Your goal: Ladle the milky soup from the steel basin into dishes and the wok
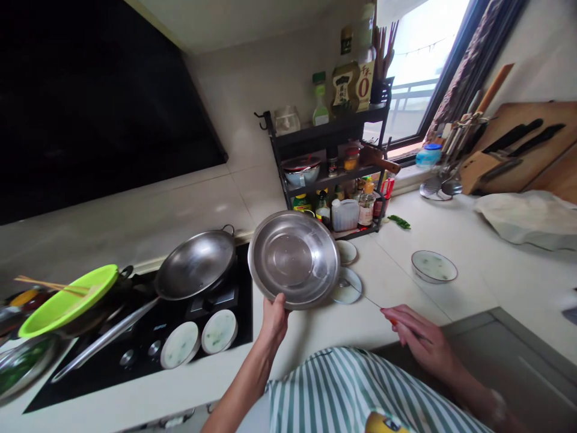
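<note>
My left hand grips the near rim of a round stainless steel basin and holds it tilted above the counter, its empty inside facing me. My right hand is closed on the red handle of a thin utensil whose metal end reaches toward a small white saucer on the counter. A second small saucer lies just behind it, partly hidden by the basin.
A steel wok sits on the black hob, with two white dishes at the hob's front edge. A green bowl with chopsticks is at left. A black spice rack, a shallow bowl, a knife block and a white cloth stand around.
</note>
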Motion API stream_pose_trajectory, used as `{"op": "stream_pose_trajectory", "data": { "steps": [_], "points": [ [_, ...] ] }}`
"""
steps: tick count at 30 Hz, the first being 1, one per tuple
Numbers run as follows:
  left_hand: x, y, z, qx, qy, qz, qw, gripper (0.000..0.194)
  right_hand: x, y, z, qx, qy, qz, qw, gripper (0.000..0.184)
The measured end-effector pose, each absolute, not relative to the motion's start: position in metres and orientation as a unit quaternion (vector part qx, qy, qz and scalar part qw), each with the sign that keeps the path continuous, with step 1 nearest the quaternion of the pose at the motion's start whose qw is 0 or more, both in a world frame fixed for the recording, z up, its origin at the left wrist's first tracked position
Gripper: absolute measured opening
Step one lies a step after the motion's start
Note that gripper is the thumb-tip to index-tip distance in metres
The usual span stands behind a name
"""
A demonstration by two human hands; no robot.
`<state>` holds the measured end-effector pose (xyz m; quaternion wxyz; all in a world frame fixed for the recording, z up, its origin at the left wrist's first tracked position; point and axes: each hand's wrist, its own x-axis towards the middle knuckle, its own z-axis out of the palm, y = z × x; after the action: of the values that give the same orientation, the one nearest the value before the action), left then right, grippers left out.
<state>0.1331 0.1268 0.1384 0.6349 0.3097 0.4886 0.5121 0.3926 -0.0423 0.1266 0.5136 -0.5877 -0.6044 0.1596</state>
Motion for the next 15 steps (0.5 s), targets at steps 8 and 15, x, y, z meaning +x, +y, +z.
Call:
{"op": "stream_pose_trajectory", "data": {
  "steps": [8, 15],
  "points": [
    [0.091, 0.106, 0.138, 0.148, 0.541, 0.493, 0.666, 0.020, 0.402, -0.043, 0.123, -0.652, -0.413, 0.197, 0.604, 0.026],
    [0.059, 0.082, 0.111, 0.092, 0.572, 0.477, 0.661, 0.018, 0.392, -0.032, 0.153, -0.647, -0.246, 0.250, 0.677, 0.027]
  ]
}}
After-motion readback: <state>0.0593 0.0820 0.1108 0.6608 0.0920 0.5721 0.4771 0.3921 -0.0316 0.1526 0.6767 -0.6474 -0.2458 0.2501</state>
